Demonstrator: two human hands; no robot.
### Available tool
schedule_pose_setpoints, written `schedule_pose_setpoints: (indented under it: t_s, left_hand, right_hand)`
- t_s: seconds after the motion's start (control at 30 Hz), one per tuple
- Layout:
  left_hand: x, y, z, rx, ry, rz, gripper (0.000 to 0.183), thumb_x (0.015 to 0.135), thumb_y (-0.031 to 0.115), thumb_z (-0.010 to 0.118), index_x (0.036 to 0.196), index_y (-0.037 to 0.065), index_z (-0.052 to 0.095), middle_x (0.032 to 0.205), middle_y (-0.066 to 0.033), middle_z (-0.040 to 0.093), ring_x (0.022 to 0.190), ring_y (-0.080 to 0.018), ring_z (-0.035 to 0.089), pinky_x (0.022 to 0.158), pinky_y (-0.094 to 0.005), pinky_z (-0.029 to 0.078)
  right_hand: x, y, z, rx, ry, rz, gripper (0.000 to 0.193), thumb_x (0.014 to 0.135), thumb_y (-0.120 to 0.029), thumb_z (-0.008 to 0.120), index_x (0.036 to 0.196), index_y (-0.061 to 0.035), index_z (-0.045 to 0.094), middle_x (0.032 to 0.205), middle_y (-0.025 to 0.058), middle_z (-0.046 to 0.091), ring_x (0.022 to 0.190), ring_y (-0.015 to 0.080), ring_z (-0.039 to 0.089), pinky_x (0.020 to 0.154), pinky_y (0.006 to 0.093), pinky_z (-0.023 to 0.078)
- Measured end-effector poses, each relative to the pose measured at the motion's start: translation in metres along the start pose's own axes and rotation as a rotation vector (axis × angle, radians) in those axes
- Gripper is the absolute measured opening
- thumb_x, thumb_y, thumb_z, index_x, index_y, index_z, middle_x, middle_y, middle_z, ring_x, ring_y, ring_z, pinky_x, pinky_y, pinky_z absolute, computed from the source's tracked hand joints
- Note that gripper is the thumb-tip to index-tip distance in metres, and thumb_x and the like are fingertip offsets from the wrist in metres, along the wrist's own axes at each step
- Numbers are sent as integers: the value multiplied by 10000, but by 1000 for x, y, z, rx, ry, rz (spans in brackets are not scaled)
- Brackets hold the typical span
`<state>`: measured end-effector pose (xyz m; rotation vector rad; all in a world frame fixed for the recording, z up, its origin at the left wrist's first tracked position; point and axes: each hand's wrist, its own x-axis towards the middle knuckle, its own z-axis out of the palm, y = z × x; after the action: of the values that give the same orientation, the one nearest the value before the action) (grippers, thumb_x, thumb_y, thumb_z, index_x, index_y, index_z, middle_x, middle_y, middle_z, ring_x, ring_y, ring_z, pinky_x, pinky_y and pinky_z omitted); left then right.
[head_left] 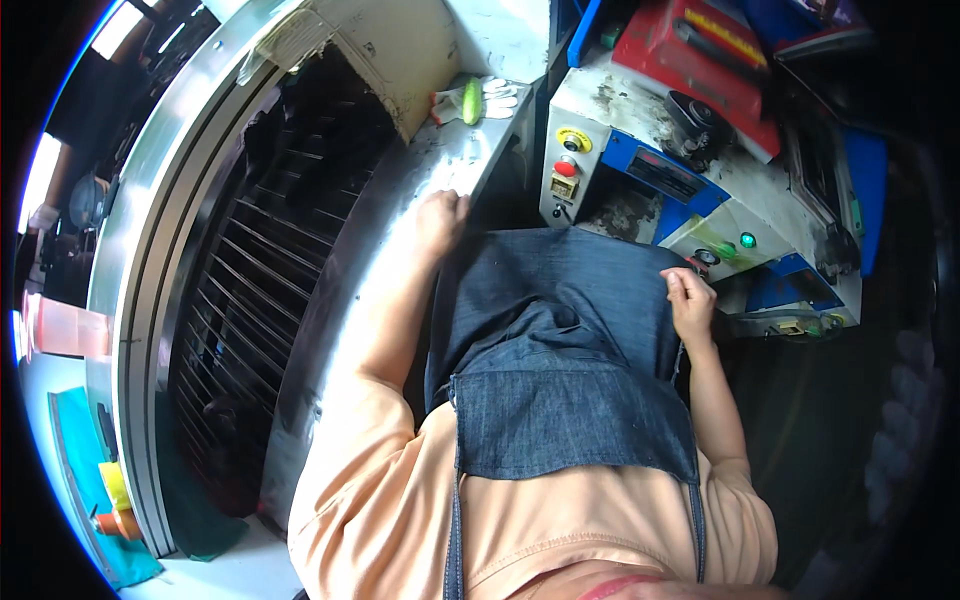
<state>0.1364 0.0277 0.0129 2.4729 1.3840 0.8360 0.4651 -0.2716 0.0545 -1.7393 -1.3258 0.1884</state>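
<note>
A dark blue denim apron [570,420] hangs over my front and spreads across my lap, with bunched folds in its middle. My right hand [690,303] is closed at the apron's far right edge, pinching the cloth between thumb and fingers. On the left, my left hand [441,222] is curled closed over the metal ledge [350,300], close to the apron's far left corner. What its fingers hold, if anything, is hidden. Farther along the ledge lie a green cucumber [472,101] and a white work glove [497,98], beyond reach of either hand's present place.
Dark metal rods [270,240] fill an opening left of the ledge. At far right stands a machine with a red button [565,167], a lit green button [748,240] and a red case [695,70]. A pink plastic container [70,328] stands at far left.
</note>
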Motion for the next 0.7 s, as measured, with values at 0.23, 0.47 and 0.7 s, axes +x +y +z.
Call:
schedule_pose_setpoints:
  t_s: [0.23,0.47,0.7]
  left_hand:
    - [-40,-43,-3,242,62,-42,219,879,269,629,827,58,655,874,-139,643,883,-332,612,764,-471,474]
    - [-37,-43,0,245,84,-41,227,878,274,630,823,55,650,863,-136,638,882,-327,602,774,-461,462]
    - [-36,-42,-3,221,36,-85,222,868,273,639,839,54,661,895,-131,650,927,-314,609,809,-458,462]
  right_hand:
    - [-2,-10,31,-165,-4,-161,176,938,-172,609,833,-53,685,728,102,614,699,294,617,667,395,484]
    - [-7,-11,30,-228,-11,-118,194,950,-171,588,842,-45,689,755,111,633,718,296,632,670,392,487]
    - [-9,-11,27,-213,11,-106,242,977,-190,551,860,-30,689,766,117,635,733,290,640,680,379,492]
